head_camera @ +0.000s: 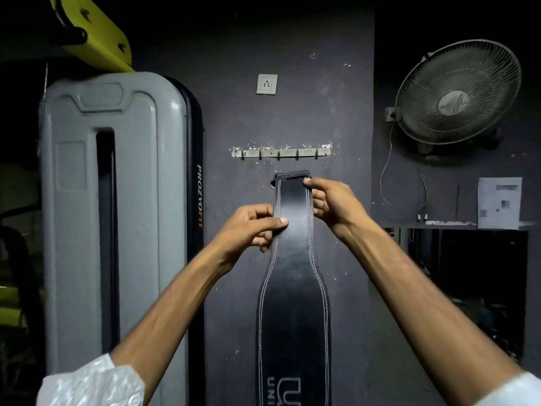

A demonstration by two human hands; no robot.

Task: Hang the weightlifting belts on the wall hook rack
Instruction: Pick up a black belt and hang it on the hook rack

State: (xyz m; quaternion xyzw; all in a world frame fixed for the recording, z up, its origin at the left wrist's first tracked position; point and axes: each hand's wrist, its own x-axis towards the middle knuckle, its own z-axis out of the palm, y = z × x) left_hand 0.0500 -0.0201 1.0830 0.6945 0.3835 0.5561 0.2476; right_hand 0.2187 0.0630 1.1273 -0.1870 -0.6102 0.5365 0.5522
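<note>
A black leather weightlifting belt (294, 303) with white stitching hangs down in front of the dark wall, held upright by its narrow upper end. My left hand (248, 227) pinches the belt's left edge with thumb across the front. My right hand (330, 200) grips the right edge higher up, near the buckle end (291, 174). The metal wall hook rack (281, 153), with several small hooks, is fixed to the wall just above the belt's top; the belt's top sits a little below the hooks, not touching them.
A grey gym machine shroud (117, 215) stands at the left, with a yellow-green frame (90, 33) above it. A wall socket (266, 84) is above the rack. A wall fan (456, 92) with a dangling cord and a dark shelf opening (468, 276) are at the right.
</note>
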